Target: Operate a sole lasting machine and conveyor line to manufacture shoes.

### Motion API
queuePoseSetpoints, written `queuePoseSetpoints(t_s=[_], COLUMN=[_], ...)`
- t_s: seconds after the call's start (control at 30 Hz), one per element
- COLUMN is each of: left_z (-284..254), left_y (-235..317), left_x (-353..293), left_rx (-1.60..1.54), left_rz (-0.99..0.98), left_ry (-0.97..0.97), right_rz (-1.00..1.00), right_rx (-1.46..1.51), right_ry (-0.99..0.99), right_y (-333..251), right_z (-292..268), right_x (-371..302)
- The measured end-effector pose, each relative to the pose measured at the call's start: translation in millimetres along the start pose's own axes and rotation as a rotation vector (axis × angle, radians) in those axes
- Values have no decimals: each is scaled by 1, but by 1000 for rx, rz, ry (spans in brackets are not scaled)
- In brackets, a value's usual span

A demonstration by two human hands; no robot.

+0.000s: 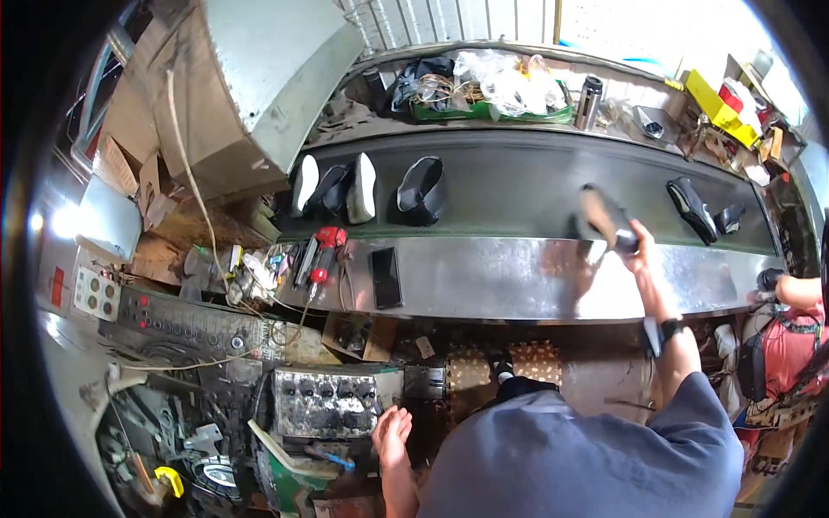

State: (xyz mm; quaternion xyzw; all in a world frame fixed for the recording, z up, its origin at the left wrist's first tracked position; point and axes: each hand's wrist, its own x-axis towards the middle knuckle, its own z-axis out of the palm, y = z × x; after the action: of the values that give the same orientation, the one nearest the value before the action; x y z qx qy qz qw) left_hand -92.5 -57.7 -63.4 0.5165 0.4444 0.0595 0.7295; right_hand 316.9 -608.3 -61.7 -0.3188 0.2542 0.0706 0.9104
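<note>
My right hand (637, 249) is closed on the heel end of a dark shoe (618, 226) with a tan patch showing, held over the near edge of a dark conveyor belt (509, 186). The shoe is slightly blurred. Down at the lower middle, beside a grimy metal machine block (324, 402), my left hand (393, 429) holds nothing, its fingers loosely bent and apart. On the belt's left part lie a black shoe (421, 192), another black shoe (331, 192) and two white soles (305, 185) turned sideways. A black shoe (691, 210) and a smaller dark piece (730, 217) lie farther right.
A shiny metal ledge (484, 272) runs along the belt's near side, bearing a phone (387, 278) and a red power tool (325, 250). Behind stand a green tray (449, 112) of plastic bags and a flask (589, 102). Another person's arm (799, 292) reaches in at right.
</note>
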Motion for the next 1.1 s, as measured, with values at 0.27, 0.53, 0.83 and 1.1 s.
queuePoseSetpoints(t_s=[0.27,0.53,0.83,1.1], left_z=[25,57,77,248], left_y=[3,-1,58,198], left_x=[26,8,57,258], left_rx=[134,393,566,767], left_rz=[9,119,199,587], left_ry=[156,247,182,-345], right_rz=[-420,274,185,-131], right_rx=[-417,-651,-424,-771], right_ry=[175,-219,-328,-340], right_y=[111,316,265,128], right_z=[41,251,248,81], right_x=[124,121,141,-3])
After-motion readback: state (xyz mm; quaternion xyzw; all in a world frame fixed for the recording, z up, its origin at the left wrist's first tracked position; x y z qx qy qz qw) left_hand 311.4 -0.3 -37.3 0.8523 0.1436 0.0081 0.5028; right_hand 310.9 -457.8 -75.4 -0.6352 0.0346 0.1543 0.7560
